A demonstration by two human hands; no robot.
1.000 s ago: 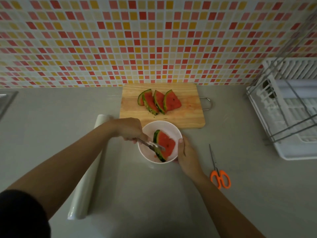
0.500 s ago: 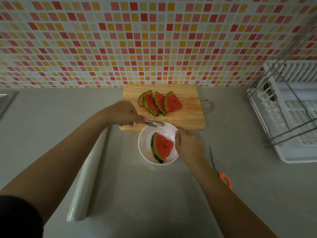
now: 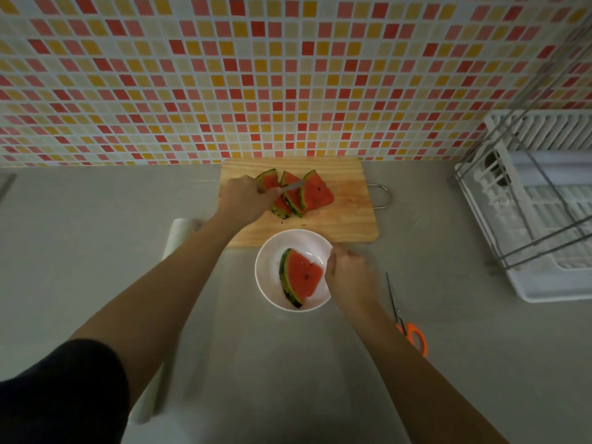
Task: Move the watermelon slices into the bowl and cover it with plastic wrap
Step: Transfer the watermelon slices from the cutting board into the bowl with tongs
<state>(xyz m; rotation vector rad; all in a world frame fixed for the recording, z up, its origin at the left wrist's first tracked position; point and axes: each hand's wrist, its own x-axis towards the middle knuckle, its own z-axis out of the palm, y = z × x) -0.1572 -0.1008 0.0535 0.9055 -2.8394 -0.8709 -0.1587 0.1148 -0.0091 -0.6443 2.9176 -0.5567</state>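
Observation:
A white bowl (image 3: 272, 267) stands on the counter just in front of the wooden cutting board (image 3: 346, 219). One watermelon slice (image 3: 299, 277) lies inside it. Three more watermelon slices (image 3: 315, 193) lean together on the board. My left hand (image 3: 248, 198) is over the board's left part, shut on metal tongs (image 3: 293, 186) whose tips reach the middle slice. My right hand (image 3: 347, 275) grips the bowl's right rim. A roll of plastic wrap (image 3: 179, 229) lies on the counter at the left, mostly hidden under my left arm.
Orange-handled scissors (image 3: 413, 336) lie on the counter right of my right forearm. A white dish rack (image 3: 544, 235) with metal wires fills the right side. A mosaic tile wall rises behind the board. A sink edge (image 3: 6, 187) shows at the far left.
My left hand let the slice go in the bowl, then carried the tongs up and back to the slices on the board. My right hand stayed on the bowl's rim.

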